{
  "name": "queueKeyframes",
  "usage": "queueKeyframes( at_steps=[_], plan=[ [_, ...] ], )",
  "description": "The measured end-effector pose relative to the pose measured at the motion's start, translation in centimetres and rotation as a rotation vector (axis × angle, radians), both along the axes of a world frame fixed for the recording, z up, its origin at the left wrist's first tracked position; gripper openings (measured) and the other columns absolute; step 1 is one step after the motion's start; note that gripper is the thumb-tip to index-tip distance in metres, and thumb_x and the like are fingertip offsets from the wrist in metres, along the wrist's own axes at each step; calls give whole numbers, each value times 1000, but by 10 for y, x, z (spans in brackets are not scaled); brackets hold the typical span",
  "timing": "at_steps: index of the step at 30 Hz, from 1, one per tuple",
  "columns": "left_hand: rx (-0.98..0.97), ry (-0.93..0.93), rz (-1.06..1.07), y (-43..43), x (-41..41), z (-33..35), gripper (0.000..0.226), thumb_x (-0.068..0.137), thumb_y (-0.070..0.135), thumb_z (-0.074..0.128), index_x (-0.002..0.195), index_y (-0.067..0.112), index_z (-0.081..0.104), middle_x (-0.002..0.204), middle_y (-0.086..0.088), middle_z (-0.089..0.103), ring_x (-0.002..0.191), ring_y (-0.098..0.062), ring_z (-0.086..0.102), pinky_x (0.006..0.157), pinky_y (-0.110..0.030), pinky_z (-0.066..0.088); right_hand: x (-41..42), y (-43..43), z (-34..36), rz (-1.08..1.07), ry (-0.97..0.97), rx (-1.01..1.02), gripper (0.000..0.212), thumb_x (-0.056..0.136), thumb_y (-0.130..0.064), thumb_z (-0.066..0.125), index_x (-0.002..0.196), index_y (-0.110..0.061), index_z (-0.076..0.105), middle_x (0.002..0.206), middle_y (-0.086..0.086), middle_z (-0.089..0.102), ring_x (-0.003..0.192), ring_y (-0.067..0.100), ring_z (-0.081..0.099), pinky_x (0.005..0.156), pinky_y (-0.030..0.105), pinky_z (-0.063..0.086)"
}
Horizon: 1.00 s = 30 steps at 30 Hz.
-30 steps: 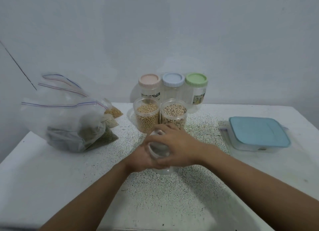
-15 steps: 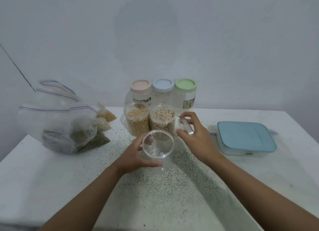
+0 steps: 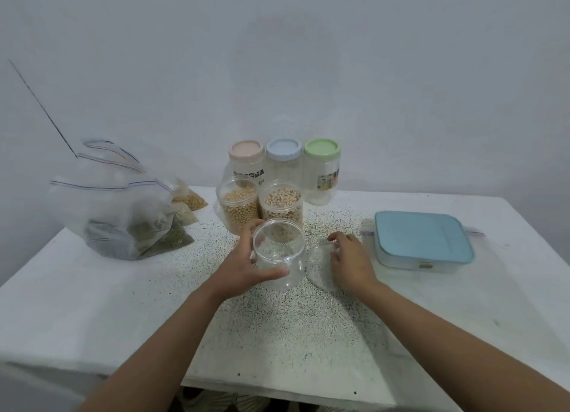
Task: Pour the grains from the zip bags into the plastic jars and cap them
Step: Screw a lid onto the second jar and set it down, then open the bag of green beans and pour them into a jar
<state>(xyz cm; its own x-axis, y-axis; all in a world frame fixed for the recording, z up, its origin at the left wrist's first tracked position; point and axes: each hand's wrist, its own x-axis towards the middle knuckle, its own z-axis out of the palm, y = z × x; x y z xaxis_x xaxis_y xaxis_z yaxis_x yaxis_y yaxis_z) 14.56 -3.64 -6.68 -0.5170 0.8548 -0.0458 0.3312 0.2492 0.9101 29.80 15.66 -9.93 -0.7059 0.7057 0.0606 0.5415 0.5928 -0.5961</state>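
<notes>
L hand (image 3: pixel 243 265) wraps empty clear jar (image 3: pixel 279 254), upright on desk (image 3: pixel 92 303). R hand (image 3: pixel 350 262), fingers loose, rests on clear lid (image 3: pixel 320 268) just right of jar. Two filled jars (image 3: pixel 260 206) behind it; zip bags (image 3: pixel 123 214) far left.

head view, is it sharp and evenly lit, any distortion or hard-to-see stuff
Head view: soft, flat light, faint shadows, slightly hazy; wide-angle bending curves the table edge; the empty clear jar in the left hand and the clear lid under the right hand nearly vanish against the speckled top.
</notes>
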Motion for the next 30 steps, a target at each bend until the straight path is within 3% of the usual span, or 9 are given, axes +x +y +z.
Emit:
queueKeyframes(
  at_steps=[5, 9, 11, 14, 16, 19, 22, 25, 30],
  plan=[
    [-101, 76, -3, -2, -3, 10, 121, 58, 41, 98, 152, 38, 22, 143, 2, 49, 130, -15, 51, 101, -32, 52, 4, 0, 5, 92, -145, 17, 47, 96, -8, 52, 142, -18, 52, 136, 14, 53, 123, 30, 50, 102, 44, 48],
    [-223, 148, -67, -5, -9, 29, 128, 63, 35, 97, 160, 34, 14, 147, 11, 41, 134, -13, 44, 114, -39, 42, 2, -3, 18, 82, -6, -19, 34, 101, -16, 54, 135, -18, 56, 133, 8, 55, 106, 18, 54, 95, 33, 46],
    [-237, 141, -82, -9, -13, 39, 121, 71, 19, 93, 162, 33, 13, 142, 14, 39, 133, -11, 44, 111, -33, 42, -3, -8, 32, 74, 137, -65, 25, 102, -17, 53, 126, -18, 61, 125, 4, 60, 99, 12, 55, 88, 27, 45],
    [-184, 189, -40, -18, -21, 50, 84, 85, 5, 79, 151, 38, 39, 138, 11, 53, 129, -10, 53, 103, -31, 51, -12, -17, 58, 96, 340, -137, 12, 103, -16, 53, 109, -18, 63, 109, -3, 65, 100, 10, 59, 83, 20, 46],
    [-89, 203, 42, -24, -25, 57, 51, 93, 5, 70, 132, 36, 60, 122, 6, 65, 114, -13, 63, 94, -32, 57, -19, -24, 75, 125, 432, -191, 10, 104, -19, 54, 106, -19, 63, 106, -8, 66, 101, 3, 59, 77, 10, 40],
    [34, 231, 171, -33, -35, 70, 18, 98, 17, 67, 109, 31, 72, 95, -3, 70, 88, -17, 71, 80, -27, 56, -36, -33, 98, 200, 496, -220, 10, 104, -22, 55, 107, -19, 64, 108, -11, 66, 105, -1, 58, 77, 7, 39],
    [137, 239, 278, -45, -51, 79, 10, 98, 18, 67, 100, 22, 75, 77, -6, 66, 70, -13, 65, 72, -30, 54, -58, -45, 114, 280, 522, -266, 7, 102, -20, 57, 103, -20, 64, 103, -12, 66, 99, -3, 59, 78, 11, 44],
    [195, 274, 365, -63, -74, 87, 10, 98, 14, 66, 95, 13, 75, 70, -4, 60, 61, -6, 57, 63, -17, 48, -84, -58, 124, 316, 508, -298, 7, 102, -21, 59, 101, -20, 65, 99, -11, 67, 91, -2, 60, 70, 10, 43],
    [203, 346, 491, -109, -138, 97, 12, 98, 22, 67, 91, 16, 75, 69, -3, 57, 62, -12, 56, 63, -22, 45, -141, -94, 132, 383, 478, -313, 9, 101, -22, 59, 97, -20, 67, 92, -1, 70, 85, 12, 63, 70, 19, 47]
  ],
)
